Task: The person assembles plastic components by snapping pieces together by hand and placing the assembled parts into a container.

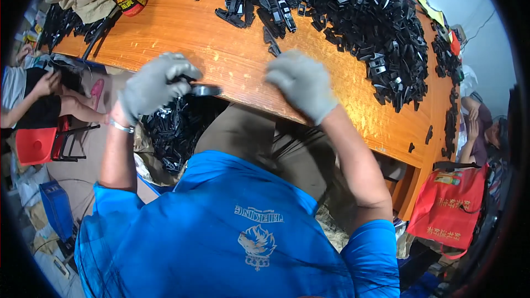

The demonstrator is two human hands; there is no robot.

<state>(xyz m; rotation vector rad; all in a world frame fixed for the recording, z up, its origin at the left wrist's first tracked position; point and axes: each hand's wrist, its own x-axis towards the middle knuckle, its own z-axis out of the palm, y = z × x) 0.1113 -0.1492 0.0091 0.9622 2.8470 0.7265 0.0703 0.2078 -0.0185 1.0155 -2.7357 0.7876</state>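
My left hand (156,84), in a grey glove, is closed on a black plastic part (205,90). That part juts out past the fingertips at the table's front edge; its far end looks shiny and rounded. My right hand (303,83), gloved in the same grey, is over the table edge, smeared by motion, so its fingers do not show clearly. Just beyond its fingertips lies a slim black part (270,41); whether they touch I cannot tell. A loose group of ribbed black parts (265,0) lies farther back.
A big heap of small black parts (386,44) covers the right of the orange wooden table (176,27). Below my left hand stands a sack of black parts (174,135). A red bag (450,209) hangs at right. People sit at both sides; a red chair (36,144) is at left.
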